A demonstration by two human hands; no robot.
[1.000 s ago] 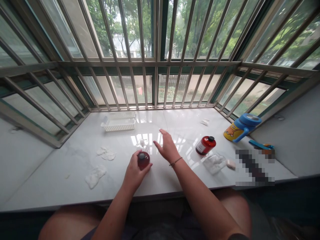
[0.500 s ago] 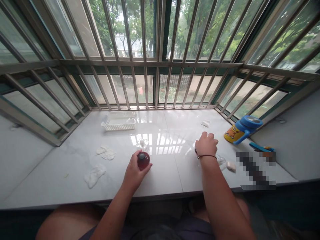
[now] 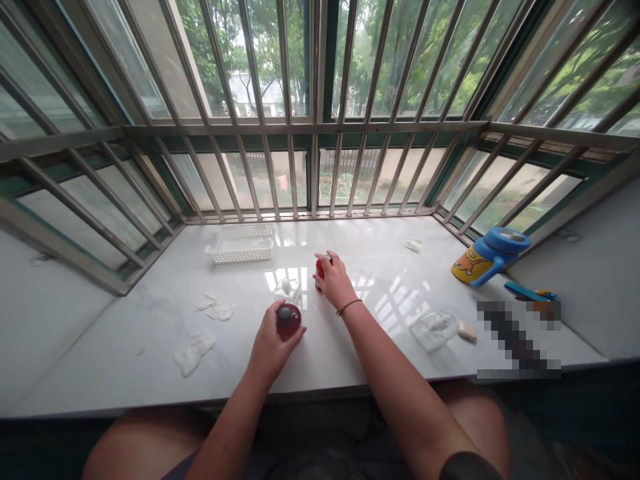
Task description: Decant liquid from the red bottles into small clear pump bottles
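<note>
Two-handed hold over a white worktop [image 3: 345, 360].
Left hand [image 3: 271, 345] grips a dark-red bottle [image 3: 290, 323], seemingly upright; at one o'clock from it, the right hand [image 3: 336, 281] grips a red bottle [image 3: 319, 269], tilt hidden.

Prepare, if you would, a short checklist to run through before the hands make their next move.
1. Left hand around the dark red bottle: ok.
2. Right hand around the bright red bottle: ok.
3. Bottles apart from each other: ok.
4. Bright red bottle resting on the counter: cannot tell, the hand covers much of it.
5. Clear plastic tray away from both hands: ok.
</note>
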